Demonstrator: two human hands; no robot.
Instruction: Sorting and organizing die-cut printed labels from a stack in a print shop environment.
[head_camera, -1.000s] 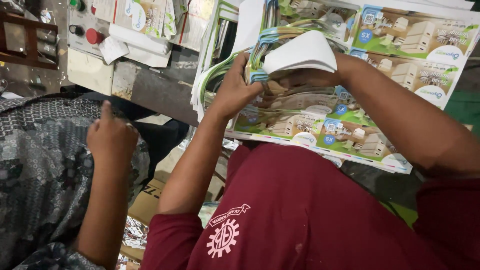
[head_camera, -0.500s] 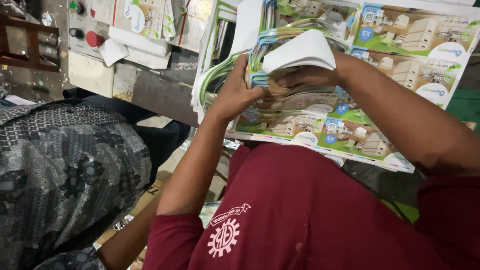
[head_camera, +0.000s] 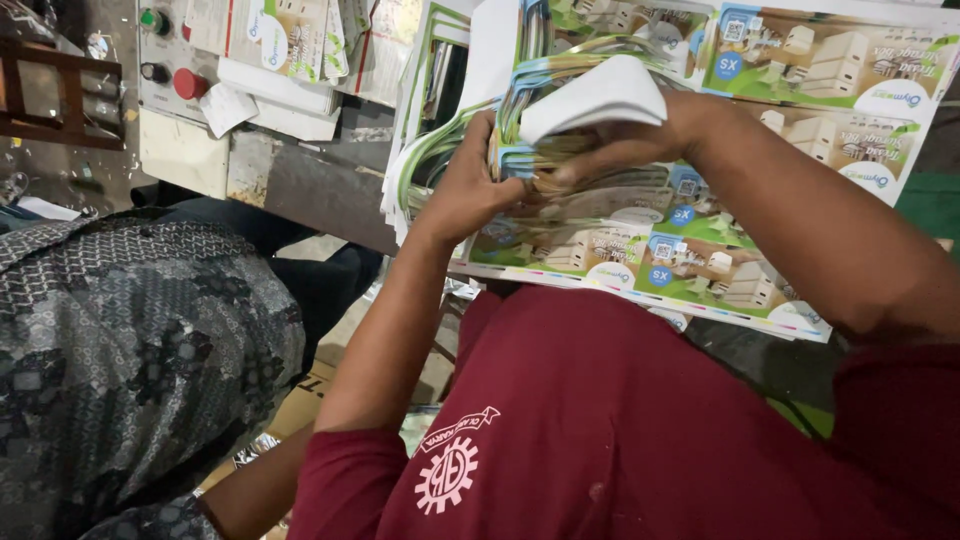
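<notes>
- Gripping a thick bundle of printed green-and-blue cardboard sheets (head_camera: 560, 130), the left hand (head_camera: 470, 190) closes around its left side while the right hand (head_camera: 620, 150) clamps it from the right, thumb and fingers wrapped over the bent edges.
- The bundle sits raised in front of the person, over a large flat printed sheet (head_camera: 800, 120) that lies on the tabletop beneath.
- Judging by how the sheets curl and fan, they are thin, flexible card: light singly, fairly heavy together, and probably slick on the printed face, so they could slide apart.
- A firm hold at both ends of the bent stack, squeezing the layers together, looks the safest grip; loose edges may crease.
- Fingertips of both hands are buried in the stack and cannot be seen.
- The bundle's lower edge is hidden behind the hands, and the tabletop itself is covered.
- Someone in a grey patterned shirt (head_camera: 130, 350) sits to the left, hands out of view.
</notes>
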